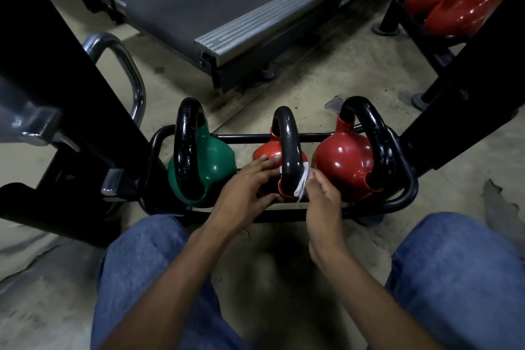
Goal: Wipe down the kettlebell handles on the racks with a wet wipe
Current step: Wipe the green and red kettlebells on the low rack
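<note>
While your right hand (321, 202) pinches the wet wipe (301, 185) against the middle handle (288, 145) near its base, 12 o'clock on the rack (409, 187), your left hand (247, 187) rests straight fingers on the red bell (264, 155). Mid-wipe; next probably needs a slide up the arch.

The middle handle (289, 148) shone smooth, glossy black; left of it, the green bell's handle (186, 150) looked pitted. The wipe (301, 188) was white cloth; the floor (312, 79), rough and stained.

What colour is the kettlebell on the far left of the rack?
The left kettlebell is green with a black handle; head view.
</note>
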Demonstrator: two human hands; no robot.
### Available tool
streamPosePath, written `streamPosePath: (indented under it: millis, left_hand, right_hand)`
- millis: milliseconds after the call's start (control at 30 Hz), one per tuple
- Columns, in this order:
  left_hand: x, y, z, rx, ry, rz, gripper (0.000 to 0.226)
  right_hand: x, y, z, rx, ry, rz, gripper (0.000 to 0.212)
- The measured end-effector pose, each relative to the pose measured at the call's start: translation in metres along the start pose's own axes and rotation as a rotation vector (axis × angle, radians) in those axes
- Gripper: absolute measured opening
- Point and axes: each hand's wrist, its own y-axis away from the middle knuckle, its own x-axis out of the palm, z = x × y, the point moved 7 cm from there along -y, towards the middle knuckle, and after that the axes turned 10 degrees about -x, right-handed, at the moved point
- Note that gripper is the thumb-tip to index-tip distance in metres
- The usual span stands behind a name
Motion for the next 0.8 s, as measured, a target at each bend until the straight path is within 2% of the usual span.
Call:
streamPosePath:
  millis: [100, 200, 300, 367, 467, 533, 600, 700, 767, 800]
  left_hand:
    - [0.001, 0.002, -0.002, 0.016, -0.008, -0.008, 0.061]
    - [0.002, 0.004, -0.001, 0.023, -0.007, -0.002, 0.065]
    - [0.001, 0.002, 0.004, 0.016, -0.005, 0.020, 0.064]
    - [0.001, 0.001, 0.005, 0.013, 0.012, 0.055, 0.062]
    - [0.001, 0.000, 0.006, 0.001, 0.031, 0.061, 0.056]
    - [0.003, -0.001, 0.007, 0.018, 0.029, 0.060, 0.050]
    - [0.006, -0.003, 0.008, 0.038, 0.010, 0.069, 0.046]
    - [0.004, -0.003, 0.011, 0.022, 0.041, 0.065, 0.050]
    - [0.002, -0.001, 0.010, 0.018, 0.083, 0.069, 0.053]
    - [0.001, -0.001, 0.010, 0.027, 0.102, 0.071, 0.054]
  right_hand:
    - [0.002, -0.014, 0.003, 0.019, -0.080, 0.013, 0.032]
    - [-0.008, -0.002, 0.008, -0.042, -0.029, -0.015, 0.022]
    - [-0.018, 0.009, 0.025, -0.261, 0.176, -0.039, 0.015]
    - [-0.011, 0.005, 0.041, -0.499, 0.405, 0.033, 0.017]
    - [0.017, -0.004, 0.062, -1.033, 0.864, 0.333, 0.017]
    - [0.037, -0.013, 0.065, -1.250, 1.185, 0.539, 0.023]
    - [0.056, -0.023, 0.066, -1.263, 1.463, 0.709, 0.031]
    - [0.076, -0.020, 0.057, -1.147, 1.809, 1.015, 0.039]
    - [0.076, -0.015, 0.052, -1.159, 1.942, 1.132, 0.038]
    - [0.076, -0.012, 0.054, -1.224, 1.927, 1.149, 0.036]
